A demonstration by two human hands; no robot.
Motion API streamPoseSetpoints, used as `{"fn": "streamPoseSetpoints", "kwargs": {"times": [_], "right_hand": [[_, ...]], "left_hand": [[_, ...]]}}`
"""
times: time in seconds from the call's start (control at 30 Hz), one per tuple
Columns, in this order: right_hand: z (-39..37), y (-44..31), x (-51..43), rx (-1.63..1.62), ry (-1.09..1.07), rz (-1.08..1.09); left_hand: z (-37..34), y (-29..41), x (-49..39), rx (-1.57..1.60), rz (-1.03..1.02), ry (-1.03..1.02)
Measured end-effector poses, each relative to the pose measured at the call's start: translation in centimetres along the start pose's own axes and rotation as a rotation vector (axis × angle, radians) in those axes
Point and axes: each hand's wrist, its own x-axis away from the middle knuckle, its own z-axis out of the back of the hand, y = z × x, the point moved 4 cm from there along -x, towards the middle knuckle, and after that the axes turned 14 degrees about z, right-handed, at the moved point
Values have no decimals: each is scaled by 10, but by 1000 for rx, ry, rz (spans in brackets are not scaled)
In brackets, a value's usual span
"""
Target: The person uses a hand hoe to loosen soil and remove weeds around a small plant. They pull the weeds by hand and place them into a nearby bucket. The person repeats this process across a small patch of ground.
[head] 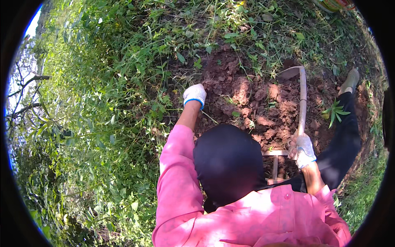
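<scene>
My left hand (195, 93), in a white knit glove with a blue cuff, is curled low at the edge of the weeds (160, 83) and reddish soil (243, 89). Its fingertips are hidden, so whether it grips a stem is unclear. On the right, my right hand (303, 150), also gloved with bare fingers showing, is closed around the wooden handle of a short hoe (302, 102). The hoe's metal blade (289, 73) lies at the far side of the broken soil, pointing left.
My dark-trousered knee (228, 163) rises between my arms; the other leg (347, 136) stretches right to a shoe (351, 79). A leafy plant (335, 112) lies beside it. Pale bars (275, 152) show near my right hand. Dense weeds stand left; a colourful container (333, 4) is upper right.
</scene>
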Motion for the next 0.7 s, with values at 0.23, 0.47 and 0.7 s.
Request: {"fn": "streamPoseSetpoints", "kwargs": {"times": [0.23, 0.47, 0.7], "right_hand": [[9, 10, -10, 25, 2, 6], [12, 18, -12, 43, 16, 27], [13, 7, -12, 50, -21, 40]], "left_hand": [[14, -62, 23, 568, 13, 108], [53, -152, 46, 1371, 195, 33], [-33, -160, 64, 896, 274, 258]]}}
